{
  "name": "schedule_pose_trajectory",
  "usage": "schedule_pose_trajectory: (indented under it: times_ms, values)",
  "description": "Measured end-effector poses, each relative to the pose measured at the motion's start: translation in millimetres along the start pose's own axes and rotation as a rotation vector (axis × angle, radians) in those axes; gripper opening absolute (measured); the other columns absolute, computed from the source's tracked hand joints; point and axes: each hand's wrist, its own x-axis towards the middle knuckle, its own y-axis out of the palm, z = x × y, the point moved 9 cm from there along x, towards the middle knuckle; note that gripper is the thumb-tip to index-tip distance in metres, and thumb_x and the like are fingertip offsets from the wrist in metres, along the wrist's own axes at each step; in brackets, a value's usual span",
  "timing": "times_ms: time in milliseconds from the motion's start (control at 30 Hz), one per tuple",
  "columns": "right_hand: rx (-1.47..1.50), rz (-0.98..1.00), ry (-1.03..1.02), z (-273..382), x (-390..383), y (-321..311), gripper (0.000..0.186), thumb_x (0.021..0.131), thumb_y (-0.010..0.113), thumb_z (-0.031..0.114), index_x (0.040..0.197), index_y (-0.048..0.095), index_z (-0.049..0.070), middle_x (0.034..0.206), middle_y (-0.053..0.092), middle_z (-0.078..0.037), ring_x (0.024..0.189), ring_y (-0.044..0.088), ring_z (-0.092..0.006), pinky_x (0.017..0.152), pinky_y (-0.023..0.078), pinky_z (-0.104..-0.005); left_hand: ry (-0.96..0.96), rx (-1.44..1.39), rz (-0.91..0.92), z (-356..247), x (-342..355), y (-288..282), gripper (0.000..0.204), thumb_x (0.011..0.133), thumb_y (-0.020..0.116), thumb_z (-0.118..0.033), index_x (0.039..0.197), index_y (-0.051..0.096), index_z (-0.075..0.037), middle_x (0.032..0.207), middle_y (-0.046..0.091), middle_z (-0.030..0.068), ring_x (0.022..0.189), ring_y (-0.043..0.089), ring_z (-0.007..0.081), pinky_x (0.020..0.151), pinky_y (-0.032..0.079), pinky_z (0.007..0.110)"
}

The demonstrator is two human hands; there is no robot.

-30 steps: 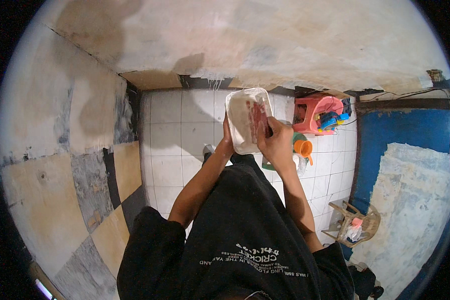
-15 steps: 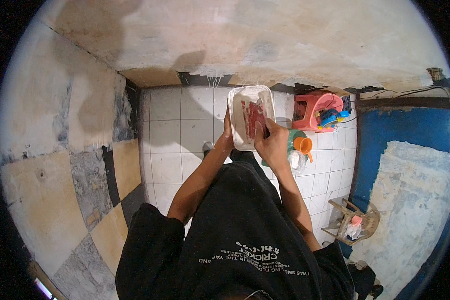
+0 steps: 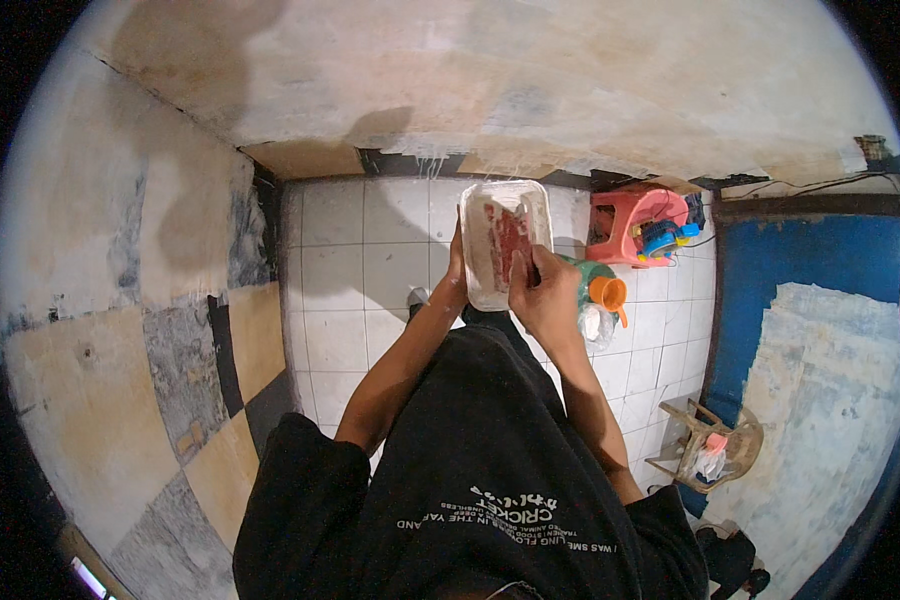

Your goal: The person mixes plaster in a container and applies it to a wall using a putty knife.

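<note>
One bare hand, the left, is spread flat along the near left side of a shallow, white, rectangular tray, supporting it; its fingers reach up the outer wall, and I cannot tell how far they curl beneath. The right hand is curled closed at the tray's lower right edge, thumb laid forward, gripping a dark-handled tool mostly hidden by the fingers, so its kind is unclear to me. Between the two hands, the tray is held up in front of the body, and a smeared, rough-edged red patch marks its whitish inside, just ahead of the right thumb.

Just beside the right hand, on the white tiled floor below, I see a green container, a round orange cup with a handle and a crumpled clear plastic bag. Farther out past that hand stands a pink plastic stool with a blue-and-yellow object at it. A brown plastic chair stands well off to the right and nearer the body. Ahead of both hands rises a patchy beige wall, white drips at its foot.
</note>
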Motion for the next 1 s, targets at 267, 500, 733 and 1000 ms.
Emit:
schedule_pose_trajectory:
  times_ms: [267, 500, 733, 1000]
  values:
    - [0.003, 0.016, -0.021, -11, -1, 16, 0.021, 0.080, 0.061, 0.005, 0.065, 0.049, -0.004, 0.055, 0.048, -0.021, 0.046, 0.048, -0.0349, 0.046, 0.038, -0.0388, 0.036, 0.019, 0.006, -4, -2, -14, 0.065, 0.093, 0.033, -0.059, 0.135, 0.044, -0.011, 0.128, 0.054, 0.0104, 0.117, 0.053, 0.0259, 0.101, 0.043, 0.042]
    - [0.015, 0.056, 0.065, -13, -2, 12, 0.020, 0.081, 0.061, 0.005, 0.066, 0.050, -0.004, 0.057, 0.049, -0.022, 0.048, 0.050, -0.0347, 0.047, 0.039, -0.0379, 0.049, 0.213, -0.224, -7, -5, -1, 0.061, 0.093, 0.035, -0.059, 0.130, 0.049, -0.011, 0.122, 0.057, 0.0089, 0.112, 0.056, 0.0238, 0.098, 0.046, 0.041]
    - [0.000, 0.014, -0.041, 1, -3, 22, 0.021, 0.081, 0.060, 0.006, 0.066, 0.050, -0.004, 0.059, 0.050, -0.022, 0.049, 0.052, -0.0349, 0.047, 0.039, -0.0382, 0.166, 0.309, -0.594, -16, -14, -35, 0.048, 0.096, 0.038, -0.048, 0.121, 0.054, -0.010, 0.107, 0.060, 0.0075, 0.096, 0.059, 0.0220, 0.090, 0.049, 0.038]
    - [-0.039, 0.026, 0.044, -12, -3, 4, 0.019, 0.080, 0.060, 0.004, 0.066, 0.050, -0.004, 0.059, 0.051, -0.023, 0.051, 0.053, -0.0390, 0.048, 0.040, -0.0399, 0.028, 0.147, -0.347, 5, -6, 7, 0.047, 0.096, 0.039, -0.044, 0.125, 0.052, -0.010, 0.116, 0.059, 0.0076, 0.106, 0.057, 0.0229, 0.093, 0.048, 0.039]
